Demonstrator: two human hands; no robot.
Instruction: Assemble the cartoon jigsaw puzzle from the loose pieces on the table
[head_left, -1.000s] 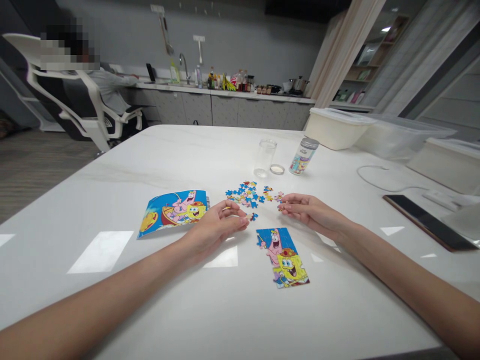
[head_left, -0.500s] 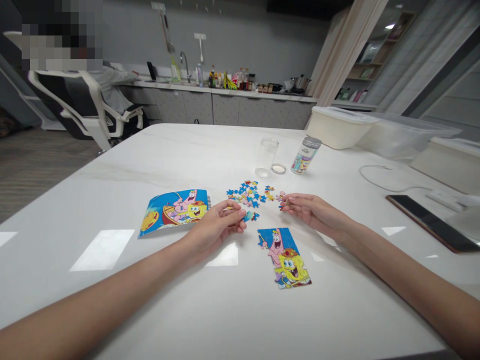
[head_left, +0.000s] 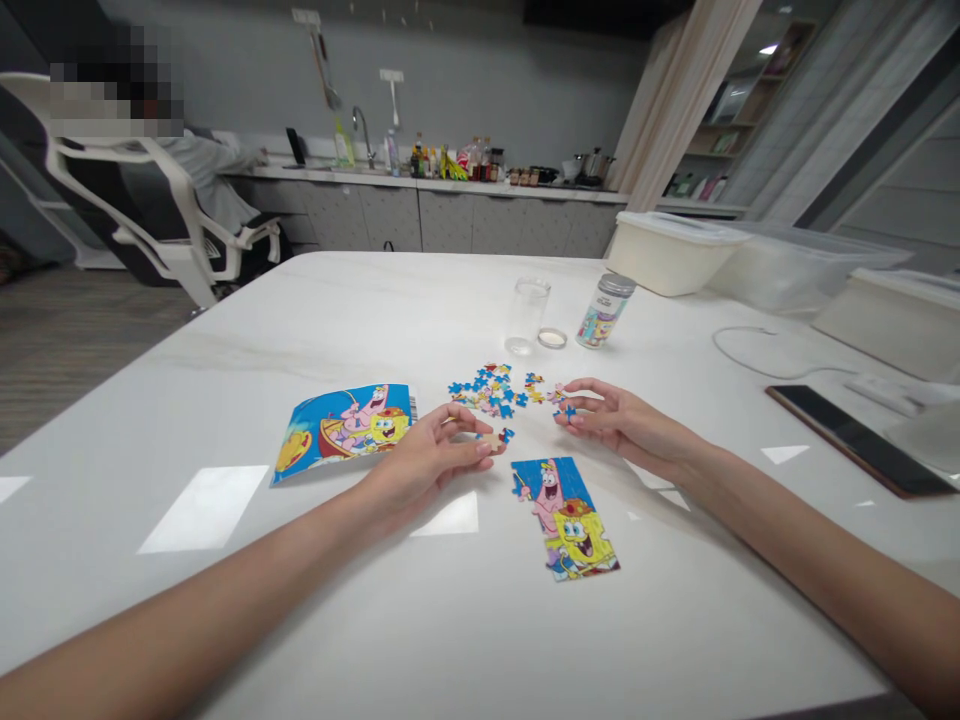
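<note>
My left hand point(head_left: 442, 447) is closed on a puzzle piece point(head_left: 493, 440), held between thumb and fingers with its plain side showing. My right hand point(head_left: 611, 420) has its fingers apart, with a small blue piece point(head_left: 570, 414) at the fingertips; whether it is gripped is hard to tell. Beyond the hands lies a loose pile of puzzle pieces point(head_left: 487, 390). Nearer me is a joined puzzle section point(head_left: 574, 520) with a pink and a yellow figure. The picture sheet point(head_left: 345, 430) lies left of my left hand, slightly curled.
Behind the pile stand a clear jar point(head_left: 528, 318), its lid point(head_left: 553, 338) and a printed can point(head_left: 605, 312). At the right are a phone point(head_left: 859, 440), a cable and storage boxes point(head_left: 671, 255). A person sits in a chair at the far left.
My left hand now shows a piece with its plain side visible. The fingers of my right hand have spread, and a blue piece shows at their tips. The view has shifted slightly.
</note>
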